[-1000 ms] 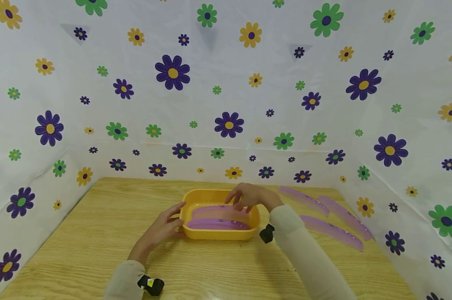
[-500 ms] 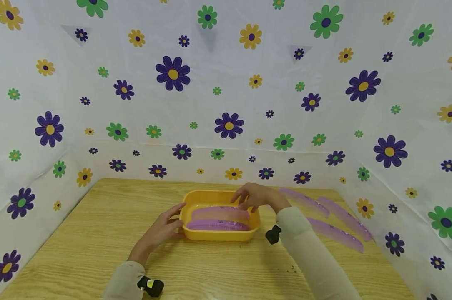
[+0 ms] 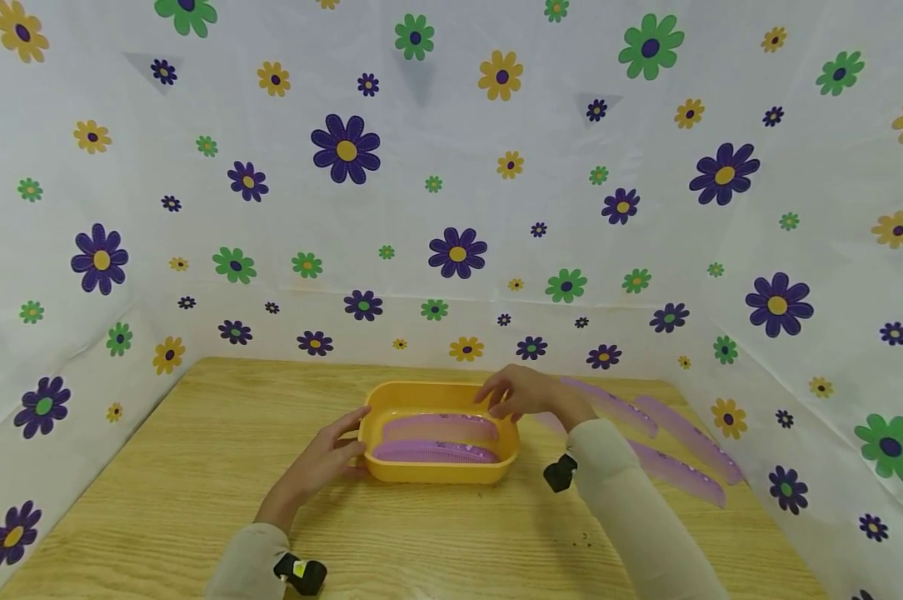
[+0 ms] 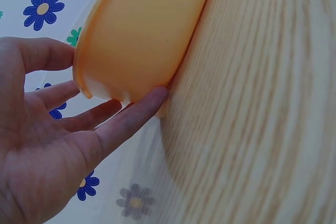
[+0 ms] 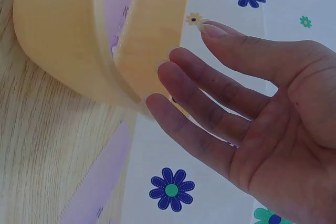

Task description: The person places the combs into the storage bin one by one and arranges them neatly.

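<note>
A yellow plastic tray (image 3: pixel 440 473) stands on the table with two purple combs, one nearer (image 3: pixel 436 452) and one farther (image 3: pixel 440 427), lying in it. My left hand (image 3: pixel 320 458) touches the tray's left end. In the left wrist view its extended fingers meet the rim and the thumb (image 4: pixel 142 111) lies low against the wall. Above the tray's right end hovers my right hand (image 3: pixel 526 392), fingers loosely bent; the right wrist view shows nothing between them. A partly hidden comb (image 3: pixel 551 422) lies below this hand.
To the right, several more purple combs, such as the front one (image 3: pixel 680 472) and the rightmost one (image 3: pixel 691 433), lie on the wooden table (image 3: pixel 421 542). Small dark specks (image 3: pixel 582 540) dot the tabletop. A flowered white sheet (image 3: pixel 421 208) encloses the back and sides.
My right hand has drifted rightward from over the combs in the tray to its right end. A comb end has come into view beneath it. The left hand and tray stay put.
</note>
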A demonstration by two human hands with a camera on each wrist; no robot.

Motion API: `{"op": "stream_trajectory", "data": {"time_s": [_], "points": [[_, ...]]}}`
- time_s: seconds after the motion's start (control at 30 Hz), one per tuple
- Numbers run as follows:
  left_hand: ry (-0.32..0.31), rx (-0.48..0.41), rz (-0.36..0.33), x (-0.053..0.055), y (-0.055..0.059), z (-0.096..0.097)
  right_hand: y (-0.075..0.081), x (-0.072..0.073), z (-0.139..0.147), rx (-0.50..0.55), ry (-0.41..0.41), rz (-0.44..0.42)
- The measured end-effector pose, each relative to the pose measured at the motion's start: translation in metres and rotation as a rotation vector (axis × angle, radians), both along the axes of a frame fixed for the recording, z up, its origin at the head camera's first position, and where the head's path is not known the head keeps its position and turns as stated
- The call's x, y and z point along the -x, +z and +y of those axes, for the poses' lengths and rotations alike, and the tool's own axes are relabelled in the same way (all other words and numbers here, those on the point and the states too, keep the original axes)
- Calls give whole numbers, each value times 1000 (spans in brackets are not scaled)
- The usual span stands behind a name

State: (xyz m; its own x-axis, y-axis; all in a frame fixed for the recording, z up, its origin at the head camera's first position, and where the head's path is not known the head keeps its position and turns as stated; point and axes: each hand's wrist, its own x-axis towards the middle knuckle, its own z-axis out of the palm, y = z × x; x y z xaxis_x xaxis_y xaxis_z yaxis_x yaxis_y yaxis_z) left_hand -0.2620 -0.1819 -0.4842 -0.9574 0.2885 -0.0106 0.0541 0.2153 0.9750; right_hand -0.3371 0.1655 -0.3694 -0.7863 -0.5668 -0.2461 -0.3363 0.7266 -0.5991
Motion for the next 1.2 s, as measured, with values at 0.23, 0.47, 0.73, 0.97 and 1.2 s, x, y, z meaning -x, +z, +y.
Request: {"op": "stream_trajectory", "data": {"time_s": [0.23, 0.47, 0.73, 0.97, 1.2], "points": [[-40, -19, 12, -2, 3, -2, 0, 3, 13, 31, 3, 40], [-42, -28, 8, -2, 4, -2, -4, 3, 25, 51, -33, 87], [-44, -31, 12, -2, 4, -2, -11, 4, 41, 73, -55, 152], [-42, -34, 9, -2, 4, -2, -20, 6, 55, 63, -103, 178], [-40, -30, 9, -2, 5, -2, -26, 9, 67, 27, -165, 191]]}}
